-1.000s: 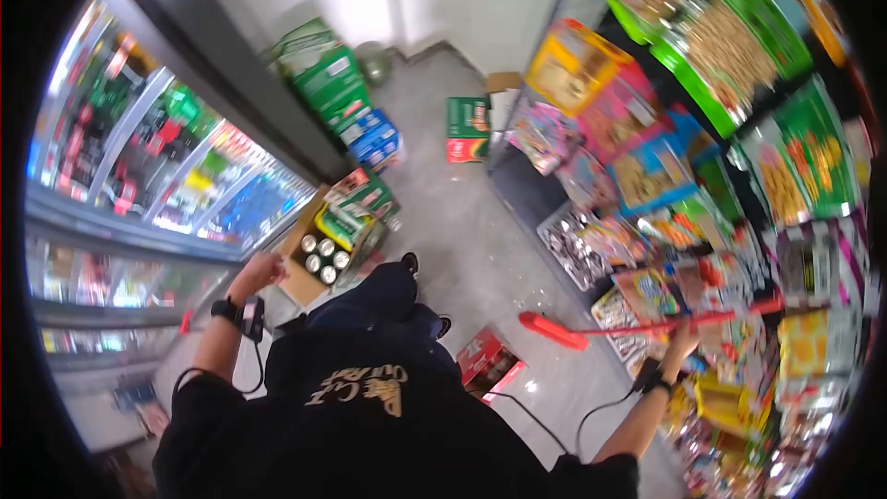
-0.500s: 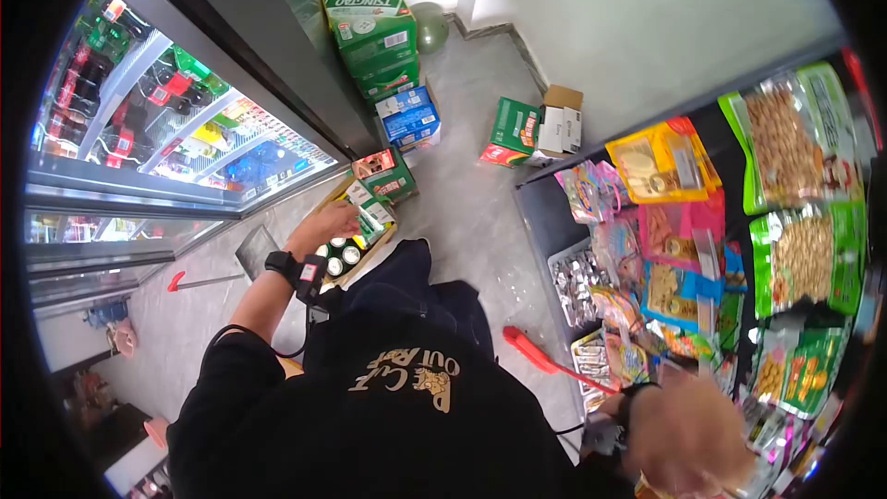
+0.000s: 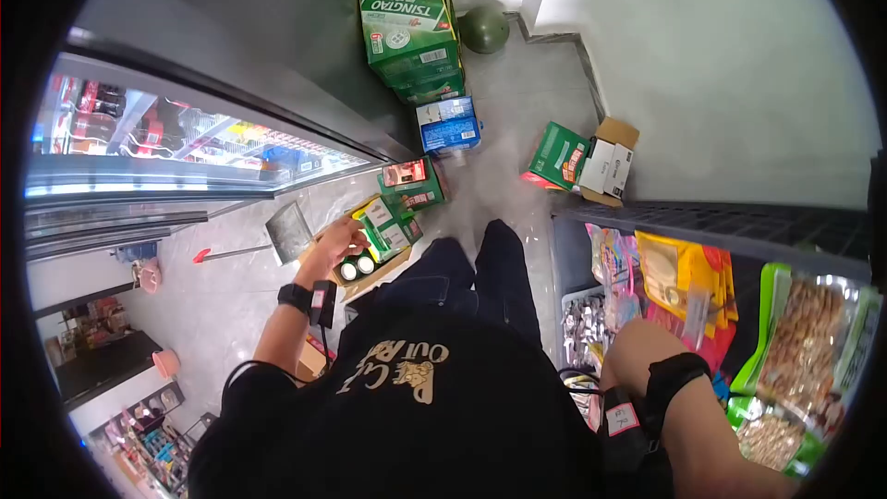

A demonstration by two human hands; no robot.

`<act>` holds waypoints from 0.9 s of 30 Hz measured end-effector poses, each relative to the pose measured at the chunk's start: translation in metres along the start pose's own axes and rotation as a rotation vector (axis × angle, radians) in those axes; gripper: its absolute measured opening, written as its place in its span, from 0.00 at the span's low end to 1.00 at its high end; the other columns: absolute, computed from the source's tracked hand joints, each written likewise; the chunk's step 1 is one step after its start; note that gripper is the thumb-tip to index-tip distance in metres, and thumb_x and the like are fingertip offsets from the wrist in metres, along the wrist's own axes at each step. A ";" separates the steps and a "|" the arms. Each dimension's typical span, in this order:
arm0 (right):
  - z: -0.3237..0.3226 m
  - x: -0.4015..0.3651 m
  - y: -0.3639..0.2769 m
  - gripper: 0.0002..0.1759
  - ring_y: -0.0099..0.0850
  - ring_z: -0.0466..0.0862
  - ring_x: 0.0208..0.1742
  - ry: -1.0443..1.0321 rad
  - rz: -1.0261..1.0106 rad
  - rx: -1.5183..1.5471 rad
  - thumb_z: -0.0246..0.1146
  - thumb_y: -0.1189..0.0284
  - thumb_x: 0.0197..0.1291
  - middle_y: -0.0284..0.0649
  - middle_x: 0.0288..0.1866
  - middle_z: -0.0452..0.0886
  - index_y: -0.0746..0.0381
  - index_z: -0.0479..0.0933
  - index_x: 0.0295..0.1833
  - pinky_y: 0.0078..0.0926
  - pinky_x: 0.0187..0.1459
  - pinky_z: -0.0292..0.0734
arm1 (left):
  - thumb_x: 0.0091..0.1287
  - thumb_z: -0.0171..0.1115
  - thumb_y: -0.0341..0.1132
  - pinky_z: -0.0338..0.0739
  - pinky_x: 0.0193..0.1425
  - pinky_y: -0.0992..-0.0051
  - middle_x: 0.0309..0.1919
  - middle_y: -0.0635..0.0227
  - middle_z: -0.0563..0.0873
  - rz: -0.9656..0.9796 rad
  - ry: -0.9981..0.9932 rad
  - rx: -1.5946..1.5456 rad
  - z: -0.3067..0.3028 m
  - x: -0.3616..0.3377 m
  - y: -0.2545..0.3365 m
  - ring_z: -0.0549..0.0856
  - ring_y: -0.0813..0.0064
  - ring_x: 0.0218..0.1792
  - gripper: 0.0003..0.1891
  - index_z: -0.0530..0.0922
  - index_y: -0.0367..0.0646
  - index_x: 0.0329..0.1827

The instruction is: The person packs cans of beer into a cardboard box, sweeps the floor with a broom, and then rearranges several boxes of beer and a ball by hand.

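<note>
My left hand [image 3: 342,239] reaches down into an open cardboard carton [image 3: 393,266] on the floor, its fingers curled at the edge of a green-and-white pack [image 3: 380,219]. What those fingers grip, if anything, is hidden. Two cans [image 3: 357,266] with pale round tops show just below that hand. On the other side, my right hand [image 3: 642,346] is at the snack rack, in front of the hanging bags. Its back faces me and its fingers are out of sight. Yellow snack bags [image 3: 681,275] hang beside it, with a clear-fronted green bag of nuts [image 3: 806,346] farther right.
A glass-door drinks fridge [image 3: 176,143] stands at left. Green beer cartons [image 3: 407,28] are stacked by the wall, with a blue box [image 3: 450,126] before them. Another green box [image 3: 557,157] and an opened carton [image 3: 610,162] lie near the rack. A long-handled dustpan [image 3: 290,232] is on the floor.
My view has shifted, with the fridge showing less. My right hand has moved up along the rack from the lower right. My left hand stays at the carton; fewer can tops show.
</note>
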State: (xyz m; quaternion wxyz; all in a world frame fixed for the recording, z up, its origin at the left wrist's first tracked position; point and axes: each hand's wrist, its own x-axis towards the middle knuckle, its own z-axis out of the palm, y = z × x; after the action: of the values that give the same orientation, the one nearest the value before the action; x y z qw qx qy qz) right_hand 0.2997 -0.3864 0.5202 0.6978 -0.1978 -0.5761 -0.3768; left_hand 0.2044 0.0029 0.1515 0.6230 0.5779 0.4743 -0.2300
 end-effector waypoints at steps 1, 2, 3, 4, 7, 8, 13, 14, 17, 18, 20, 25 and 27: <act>-0.007 0.005 0.010 0.11 0.11 0.56 0.10 0.014 0.219 -0.037 0.52 0.83 0.41 0.23 0.12 0.56 0.59 0.59 0.17 0.09 0.15 0.46 | 0.62 0.53 0.35 0.75 0.29 0.79 0.22 0.68 0.78 -0.017 -0.001 -0.020 0.003 0.000 0.003 0.82 0.74 0.26 0.07 0.72 0.41 0.37; -0.014 0.008 0.022 0.12 0.12 0.56 0.10 0.021 0.445 -0.069 0.53 0.83 0.41 0.23 0.11 0.55 0.60 0.58 0.16 0.09 0.15 0.47 | 0.62 0.52 0.36 0.75 0.29 0.80 0.23 0.69 0.78 -0.010 0.012 -0.009 0.007 0.001 0.005 0.82 0.74 0.27 0.07 0.72 0.42 0.36; -0.024 0.009 0.036 0.12 0.12 0.56 0.10 0.006 0.478 -0.053 0.53 0.83 0.41 0.23 0.11 0.56 0.60 0.58 0.15 0.09 0.15 0.47 | 0.62 0.52 0.36 0.75 0.29 0.80 0.24 0.69 0.78 -0.017 0.030 -0.021 0.010 0.001 0.005 0.82 0.73 0.27 0.07 0.72 0.42 0.37; -0.033 0.007 0.052 0.12 0.12 0.56 0.10 -0.015 0.444 -0.012 0.53 0.83 0.41 0.23 0.11 0.56 0.60 0.58 0.15 0.09 0.15 0.47 | 0.63 0.52 0.37 0.75 0.29 0.80 0.24 0.69 0.78 -0.022 0.048 -0.034 0.016 -0.003 0.014 0.83 0.73 0.28 0.08 0.72 0.42 0.37; -0.052 -0.001 0.098 0.13 0.12 0.56 0.10 -0.047 0.397 0.066 0.53 0.83 0.41 0.23 0.11 0.56 0.60 0.58 0.14 0.09 0.15 0.47 | 0.63 0.52 0.38 0.76 0.31 0.79 0.25 0.68 0.78 -0.049 0.045 -0.068 0.021 0.014 0.028 0.83 0.73 0.29 0.10 0.72 0.42 0.38; -0.056 -0.005 0.112 0.13 0.12 0.56 0.10 -0.054 0.384 0.083 0.53 0.83 0.41 0.24 0.11 0.56 0.60 0.57 0.14 0.09 0.15 0.47 | 0.62 0.52 0.39 0.76 0.32 0.79 0.26 0.68 0.78 -0.061 0.040 -0.080 0.020 0.023 0.035 0.83 0.73 0.29 0.10 0.72 0.42 0.39; -0.068 -0.006 0.179 0.14 0.12 0.56 0.10 -0.094 0.347 0.190 0.53 0.82 0.42 0.24 0.11 0.56 0.60 0.57 0.13 0.09 0.15 0.47 | 0.64 0.51 0.39 0.74 0.33 0.79 0.26 0.68 0.77 0.052 -0.011 -0.107 0.030 0.064 0.096 0.81 0.74 0.29 0.10 0.72 0.41 0.39; -0.071 -0.006 0.189 0.13 0.12 0.56 0.10 -0.086 0.298 0.152 0.53 0.82 0.42 0.24 0.11 0.57 0.60 0.57 0.13 0.09 0.15 0.47 | 0.64 0.51 0.39 0.74 0.33 0.79 0.26 0.68 0.77 0.061 0.001 -0.114 0.034 0.068 0.114 0.81 0.74 0.29 0.10 0.72 0.41 0.39; -0.083 -0.005 0.207 0.13 0.12 0.56 0.09 -0.058 0.169 0.005 0.52 0.82 0.43 0.25 0.10 0.59 0.61 0.58 0.13 0.08 0.14 0.46 | 0.64 0.51 0.39 0.74 0.33 0.79 0.26 0.68 0.77 0.071 -0.045 -0.098 0.045 0.080 0.161 0.81 0.75 0.29 0.10 0.71 0.42 0.39; -0.085 -0.004 0.214 0.13 0.12 0.56 0.09 -0.053 0.136 -0.058 0.52 0.82 0.43 0.25 0.10 0.59 0.61 0.59 0.13 0.08 0.14 0.46 | 0.64 0.52 0.39 0.75 0.31 0.80 0.26 0.68 0.77 0.095 -0.056 -0.082 0.048 0.092 0.171 0.81 0.75 0.26 0.10 0.71 0.41 0.39; -0.093 0.001 0.234 0.13 0.12 0.56 0.09 -0.151 0.223 -0.075 0.52 0.81 0.44 0.25 0.10 0.59 0.61 0.59 0.13 0.08 0.14 0.46 | 0.64 0.52 0.39 0.76 0.29 0.80 0.25 0.67 0.78 0.122 -0.065 -0.065 0.056 0.113 0.193 0.80 0.75 0.24 0.10 0.71 0.40 0.40; -0.126 -0.004 0.295 0.13 0.11 0.56 0.09 -0.219 0.197 -0.115 0.52 0.81 0.45 0.25 0.10 0.59 0.62 0.60 0.13 0.06 0.14 0.45 | 0.64 0.51 0.35 0.74 0.27 0.80 0.23 0.69 0.77 0.261 -0.013 0.079 0.071 0.164 0.254 0.80 0.77 0.25 0.07 0.72 0.41 0.39; -0.153 -0.006 0.318 0.12 0.11 0.56 0.09 -0.304 0.192 -0.022 0.52 0.81 0.45 0.25 0.10 0.59 0.62 0.61 0.14 0.06 0.14 0.46 | 0.65 0.51 0.35 0.74 0.26 0.80 0.23 0.68 0.78 0.334 0.056 0.117 0.077 0.168 0.287 0.80 0.78 0.24 0.08 0.71 0.39 0.39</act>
State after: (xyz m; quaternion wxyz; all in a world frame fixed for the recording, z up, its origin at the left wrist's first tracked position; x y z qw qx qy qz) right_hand 0.6396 -0.2902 0.5257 0.6334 -0.3143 -0.6491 -0.2805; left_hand 0.5442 0.0398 0.1424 0.6043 0.6901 0.3749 -0.1344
